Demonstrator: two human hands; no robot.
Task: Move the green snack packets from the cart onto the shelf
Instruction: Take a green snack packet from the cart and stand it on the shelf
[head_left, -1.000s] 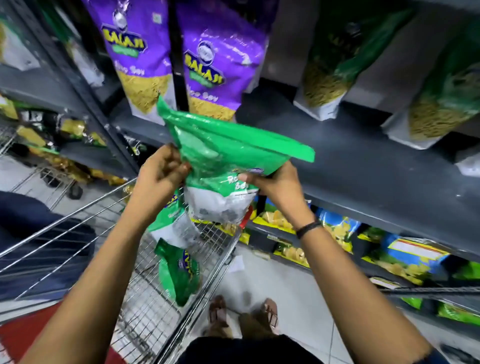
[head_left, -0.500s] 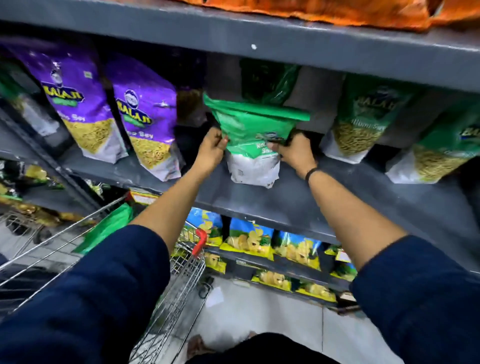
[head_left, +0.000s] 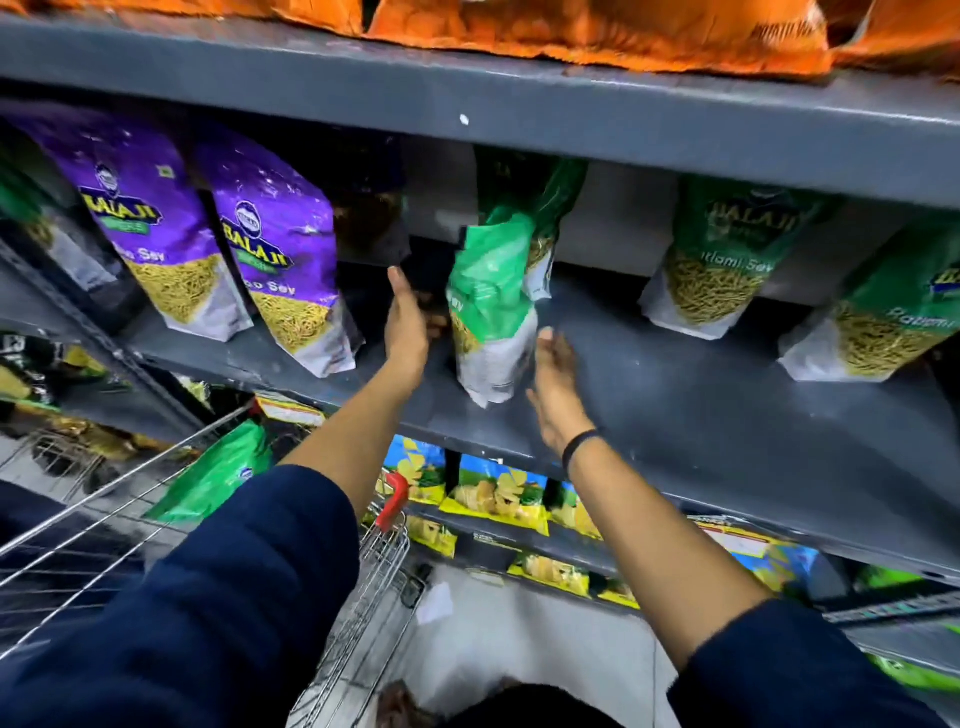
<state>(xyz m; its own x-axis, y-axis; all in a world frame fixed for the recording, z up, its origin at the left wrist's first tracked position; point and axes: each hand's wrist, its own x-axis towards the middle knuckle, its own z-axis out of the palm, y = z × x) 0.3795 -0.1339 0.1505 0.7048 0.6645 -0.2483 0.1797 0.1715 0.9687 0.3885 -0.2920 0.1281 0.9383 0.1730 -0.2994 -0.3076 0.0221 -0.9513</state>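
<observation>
A green snack packet (head_left: 491, 306) stands upright on the grey shelf (head_left: 701, 415), turned edge-on, with another green packet (head_left: 540, 218) behind it. My left hand (head_left: 408, 317) is open just left of the packet, fingers spread, close to its side. My right hand (head_left: 556, 379) is open just right of its base, palm toward it, not gripping. Another green packet (head_left: 218, 478) lies in the wire cart (head_left: 78, 540) at lower left.
Purple sev packets (head_left: 280, 265) stand left of my hands and green sev packets (head_left: 727, 260) to the right, with bare shelf between. Orange packets (head_left: 571, 31) fill the shelf above. Yellow-and-blue packets (head_left: 498, 493) line the shelf below. The cart's red handle (head_left: 392, 499) sits near my left arm.
Both hands carried the green packet up from the cart to the shelf, set it standing, then let go. The packet has turned edge-on and my hands have drawn apart.
</observation>
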